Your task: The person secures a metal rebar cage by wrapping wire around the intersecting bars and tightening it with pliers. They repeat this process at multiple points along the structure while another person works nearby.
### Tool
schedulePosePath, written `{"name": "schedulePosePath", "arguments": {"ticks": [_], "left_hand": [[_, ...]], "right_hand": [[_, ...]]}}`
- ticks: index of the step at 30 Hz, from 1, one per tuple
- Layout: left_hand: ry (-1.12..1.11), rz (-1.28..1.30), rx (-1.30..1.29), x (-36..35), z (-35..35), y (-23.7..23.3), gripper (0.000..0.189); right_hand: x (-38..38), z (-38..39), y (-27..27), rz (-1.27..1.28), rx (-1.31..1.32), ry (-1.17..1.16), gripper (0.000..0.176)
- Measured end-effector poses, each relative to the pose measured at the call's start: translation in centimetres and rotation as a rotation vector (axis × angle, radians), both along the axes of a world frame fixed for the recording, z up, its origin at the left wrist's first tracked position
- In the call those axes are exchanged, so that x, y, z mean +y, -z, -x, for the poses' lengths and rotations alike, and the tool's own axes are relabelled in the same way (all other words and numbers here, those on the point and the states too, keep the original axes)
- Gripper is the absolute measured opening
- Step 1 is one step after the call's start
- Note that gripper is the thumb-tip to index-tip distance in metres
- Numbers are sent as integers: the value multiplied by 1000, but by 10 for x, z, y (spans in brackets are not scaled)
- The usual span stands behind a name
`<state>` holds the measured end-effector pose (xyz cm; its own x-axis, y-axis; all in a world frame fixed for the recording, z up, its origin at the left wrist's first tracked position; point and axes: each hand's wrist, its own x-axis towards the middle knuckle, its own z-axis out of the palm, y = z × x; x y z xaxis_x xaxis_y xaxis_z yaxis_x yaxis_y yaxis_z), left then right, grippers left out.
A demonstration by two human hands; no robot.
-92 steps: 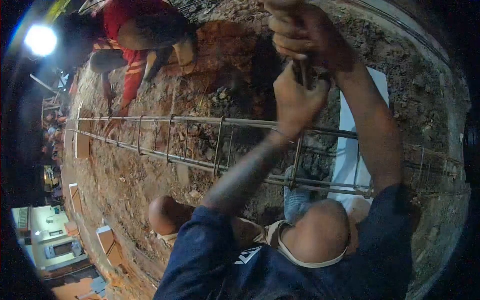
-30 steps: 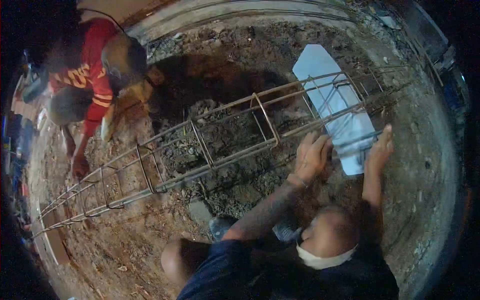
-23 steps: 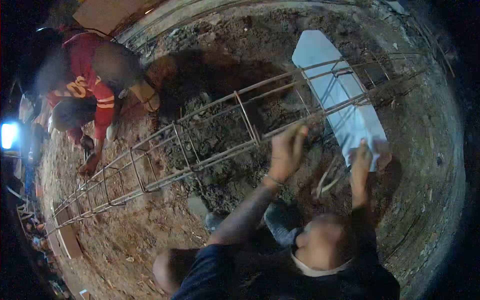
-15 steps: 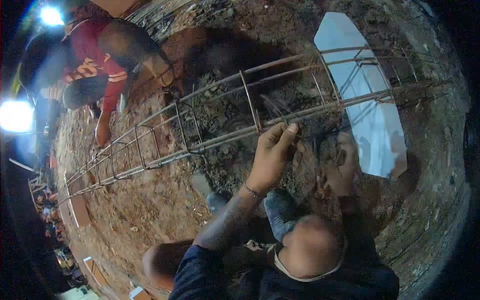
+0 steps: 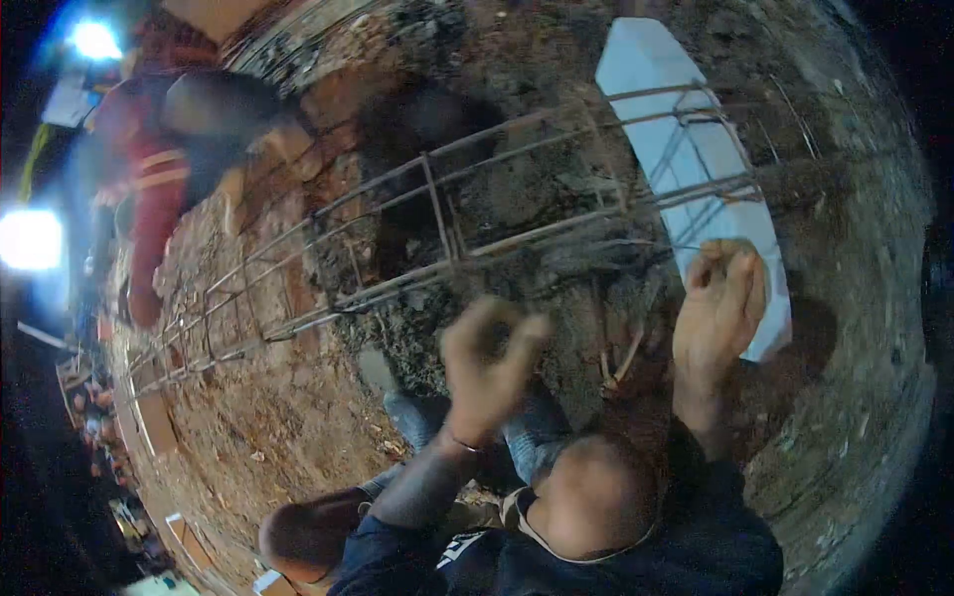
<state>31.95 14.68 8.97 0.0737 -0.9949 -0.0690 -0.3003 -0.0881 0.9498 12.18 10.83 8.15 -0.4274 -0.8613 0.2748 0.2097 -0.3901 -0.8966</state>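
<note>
A long cage of steel bars [image 5: 537, 237] runs diagonally across the view above the ground. My left hand [image 5: 489, 368], smeared by motion, is just below its bars with the fingers curled; whether it holds anything cannot be made out. My right hand [image 5: 720, 298] is closed in a pinch in front of the pale board [image 5: 656, 109]. From its fingertips a thin wire [image 5: 636, 243] stretches left toward the bars. Between my hands, lower down, a tool with two thin arms [image 5: 621, 363] shows near the ground.
At the upper left a co-worker in a red top [image 5: 154, 189] crouches beside the cage, one arm reaching down. Two bright lamps stand at the far left. Rough soil and rubble [image 5: 268, 427] surround the cage. Blocks [image 5: 187, 541] lie at the lower left.
My left hand has moved down and left, off the bars. My right hand has risen toward the board and shows more clearly. The cage has shifted left in view.
</note>
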Motion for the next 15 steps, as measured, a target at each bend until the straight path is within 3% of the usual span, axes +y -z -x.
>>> {"name": "schedulePosePath", "arguments": {"ticks": [2, 3, 5, 6, 8, 10, 13, 15], "left_hand": [[2, -68, 363, -3, -9, 24, 41], [-6, -57, 356, -2, -5, 42, 41], [149, -167, 1056, 3, 17, 74, 55], [139, -160, 1046, -1, 26, 67, 55], [-104, -7, 1151, -19, 42, 37, 54], [-131, 37, 821, -27, 36, 27, 43], [-268, -170, 766, -32, 27, 30, 28], [-317, -6, 619, -27, 27, 36, 32]], "right_hand": [[0, -1, -2, -48, -126, 35, 27], [-1, -6, -1, -66, -195, 21, 28], [2, -20, 5, -123, -250, 2, 29], [5, -27, 8, -122, -260, -10, 29], [10, -37, 12, -243, -287, -24, 29], [14, -40, 15, -299, -372, -28, 30], [15, -46, 19, -370, -412, -114, 28], [8, -44, 33, -200, -144, 43, 28]]}}
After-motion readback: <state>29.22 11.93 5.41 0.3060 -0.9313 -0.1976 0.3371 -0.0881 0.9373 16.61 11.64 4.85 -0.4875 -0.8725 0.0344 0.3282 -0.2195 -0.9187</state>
